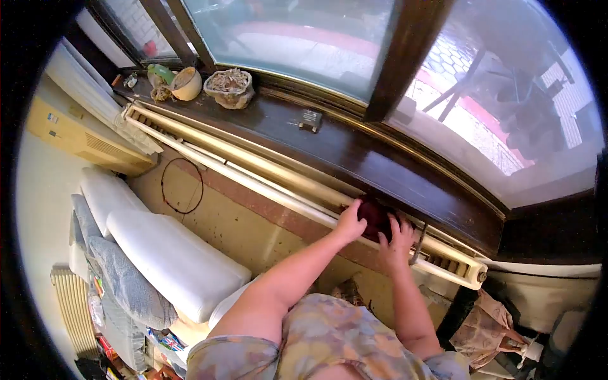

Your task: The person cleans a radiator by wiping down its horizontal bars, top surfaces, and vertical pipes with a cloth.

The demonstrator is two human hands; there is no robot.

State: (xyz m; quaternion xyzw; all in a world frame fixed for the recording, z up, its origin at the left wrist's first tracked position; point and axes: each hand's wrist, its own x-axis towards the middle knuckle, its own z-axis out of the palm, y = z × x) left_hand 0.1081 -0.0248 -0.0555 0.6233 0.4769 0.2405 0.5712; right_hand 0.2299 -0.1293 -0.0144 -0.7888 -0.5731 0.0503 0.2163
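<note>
A dark red item (376, 220), its exact shape hard to make out, rests at the radiator's top beside the dark windowsill (278, 130). My left hand (350, 221) grips its left side, with the thumb and fingers curled on it. On its right side, my right hand (398, 239) holds it with bent fingers. Both hands are over the long cream radiator (253, 179), near its right end. A thin dark bar (418, 244) stands just right of my right hand.
On the sill are a stone-like planter (229, 88), a round pot (185, 83) and a small clear object (310, 120). White cushions (174, 259) lie at the left. A cable loop (182, 185) is near the radiator. A brown bag (482, 329) sits at lower right.
</note>
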